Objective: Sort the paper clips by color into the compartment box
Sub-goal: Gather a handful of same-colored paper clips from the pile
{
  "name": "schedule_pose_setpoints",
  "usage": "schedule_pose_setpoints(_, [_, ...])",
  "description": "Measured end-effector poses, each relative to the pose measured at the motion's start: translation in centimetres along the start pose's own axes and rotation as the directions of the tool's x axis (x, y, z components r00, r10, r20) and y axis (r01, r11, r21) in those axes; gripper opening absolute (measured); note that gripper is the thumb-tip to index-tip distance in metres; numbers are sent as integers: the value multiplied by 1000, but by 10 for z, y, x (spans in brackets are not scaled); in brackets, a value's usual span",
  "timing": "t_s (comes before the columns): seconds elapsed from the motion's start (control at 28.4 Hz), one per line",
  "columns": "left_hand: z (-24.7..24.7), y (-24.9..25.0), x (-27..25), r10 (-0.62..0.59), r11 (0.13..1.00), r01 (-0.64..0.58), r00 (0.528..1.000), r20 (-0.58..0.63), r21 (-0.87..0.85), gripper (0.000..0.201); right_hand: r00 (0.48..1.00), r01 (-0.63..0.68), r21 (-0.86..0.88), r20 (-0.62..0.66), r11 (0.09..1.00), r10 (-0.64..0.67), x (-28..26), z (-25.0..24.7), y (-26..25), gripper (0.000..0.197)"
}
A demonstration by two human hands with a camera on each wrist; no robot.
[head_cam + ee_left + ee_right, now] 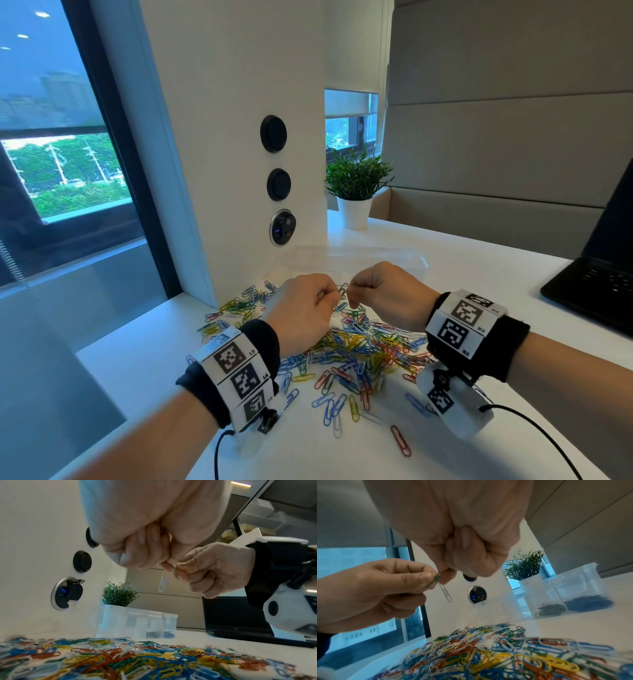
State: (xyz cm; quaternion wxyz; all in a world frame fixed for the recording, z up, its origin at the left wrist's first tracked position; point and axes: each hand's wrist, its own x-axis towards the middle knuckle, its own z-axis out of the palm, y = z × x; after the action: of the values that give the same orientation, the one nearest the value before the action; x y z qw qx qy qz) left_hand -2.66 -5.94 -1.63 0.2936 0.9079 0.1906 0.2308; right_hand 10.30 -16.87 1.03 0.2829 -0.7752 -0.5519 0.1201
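Note:
A heap of mixed paper clips [359, 346] in red, blue, green, yellow and white covers the white table [496, 428]. Both my hands are raised above it, fingertips almost touching. My left hand [323, 298] pinches a green clip [435, 580]. My right hand [352, 293] pinches the top of a white clip [446, 593], which hangs down between the hands and touches the green one. The clear compartment box [421, 262] stands behind the pile; one cell holds dark green clips [551, 609], the neighbouring cell blue clips [589, 603].
A white pillar with round sockets [281, 226] rises just left of the box. A potted plant [356, 185] stands behind the box, and an open black laptop [596, 284] sits at the right. The table's left edge drops off near the window. Stray clips lie toward the front.

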Motion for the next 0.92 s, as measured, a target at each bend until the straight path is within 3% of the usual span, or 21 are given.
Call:
schedule_pose_setpoints(0.25, [-2,1,7,-63,986,65,998,15,-153,27,999,-30,10,-38,1000,30,1,7,7,29])
schedule_pose_setpoints(0.46, [-8,-5,9,-100,992,103,994,36,-72,24,986,-161,64,-36,985,163,4,3,19,29])
schedule_pose_setpoints(0.6, [-8,-9,8,-144,989,146,987,69,-16,27,971,-240,140,35,961,237,1,0,23,26])
schedule_pose_setpoints(0.67, [-11,-13,7,-232,958,246,967,109,-147,26,960,-277,152,75,949,268,0,-1,26,23])
schedule_pose_setpoints(0.7, [-13,-17,6,-289,902,320,946,145,-290,27,957,-287,134,83,948,278,0,-2,28,22])
schedule_pose_setpoints(0.77, [-21,-25,3,-323,654,406,913,249,-638,31,952,-300,83,93,950,292,-1,-4,32,20])
schedule_pose_setpoints(0.85, [-29,-32,1,-251,358,368,923,291,-858,27,942,-329,115,107,937,317,1,-3,40,20])
schedule_pose_setpoints(0.92, [-36,-35,2,-193,189,300,945,264,-935,20,926,-375,204,119,904,357,4,0,46,19])
